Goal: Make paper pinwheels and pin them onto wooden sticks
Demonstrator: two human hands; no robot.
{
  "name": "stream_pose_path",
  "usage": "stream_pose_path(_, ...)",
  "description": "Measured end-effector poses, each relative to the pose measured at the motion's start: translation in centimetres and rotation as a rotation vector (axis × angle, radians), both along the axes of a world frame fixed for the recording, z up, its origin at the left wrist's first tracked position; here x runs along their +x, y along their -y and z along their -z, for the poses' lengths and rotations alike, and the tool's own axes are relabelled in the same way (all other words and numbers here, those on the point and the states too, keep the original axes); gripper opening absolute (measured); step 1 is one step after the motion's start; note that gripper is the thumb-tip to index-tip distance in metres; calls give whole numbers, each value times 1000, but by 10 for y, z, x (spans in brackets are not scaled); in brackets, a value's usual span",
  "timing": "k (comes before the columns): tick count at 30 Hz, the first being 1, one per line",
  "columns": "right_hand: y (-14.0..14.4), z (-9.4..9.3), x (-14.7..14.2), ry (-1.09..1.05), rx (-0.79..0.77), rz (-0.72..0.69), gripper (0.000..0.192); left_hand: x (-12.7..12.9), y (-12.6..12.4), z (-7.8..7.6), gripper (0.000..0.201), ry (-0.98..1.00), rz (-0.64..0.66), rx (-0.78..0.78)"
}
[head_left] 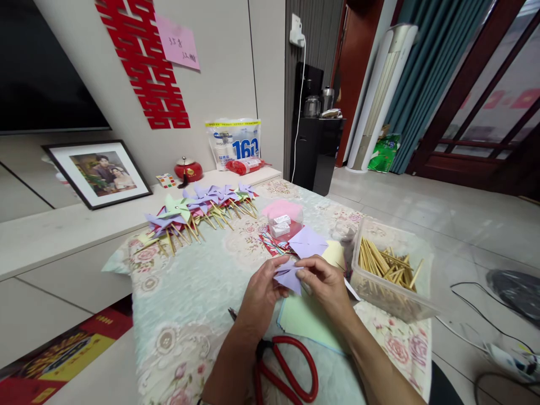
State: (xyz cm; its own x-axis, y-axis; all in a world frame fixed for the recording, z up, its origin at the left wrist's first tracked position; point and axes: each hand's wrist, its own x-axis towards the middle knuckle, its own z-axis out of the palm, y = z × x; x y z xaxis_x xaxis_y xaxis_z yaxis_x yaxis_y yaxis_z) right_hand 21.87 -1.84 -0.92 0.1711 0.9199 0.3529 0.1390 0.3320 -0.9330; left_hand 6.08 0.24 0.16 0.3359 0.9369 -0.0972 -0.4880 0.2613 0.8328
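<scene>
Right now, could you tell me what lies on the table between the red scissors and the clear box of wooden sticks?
In the head view, a stack of pale green paper lies between the scissors and the box.

Red scissors (291,368), stick box (390,275), pinwheels (198,211)

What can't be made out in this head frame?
- Purple paper: its fold is hidden by the left hand and right hand.
- Red scissors: blades covered by the left forearm.
- Pink wall note: writing too small.
- Small white boxes: labels too small.
- Green sheets: partly under the right hand.
</scene>
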Motion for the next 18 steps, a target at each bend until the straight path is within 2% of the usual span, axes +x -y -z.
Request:
stream_pose_path(3,-2,2,0,-195,-96,-1,15,2,0,6,50,-104,-21,148)
stream_pose_path(6,-3,0,-1,-325,-153,-13,23,3,-1,10,52,-101,-22,214)
stream_pose_path(9,-4,-2,-3,-395,-173,-20,27,5,-2,9,50,-90,-39,236)
stream_pose_path(14,-4,-2,-4,-439,-211,-31,30,7,-4,6,30,-183,-136,216)
stream_pose_path(18,-3,-2,-5,-442,-234,-40,31,8,-5,7,26,-241,-189,200)
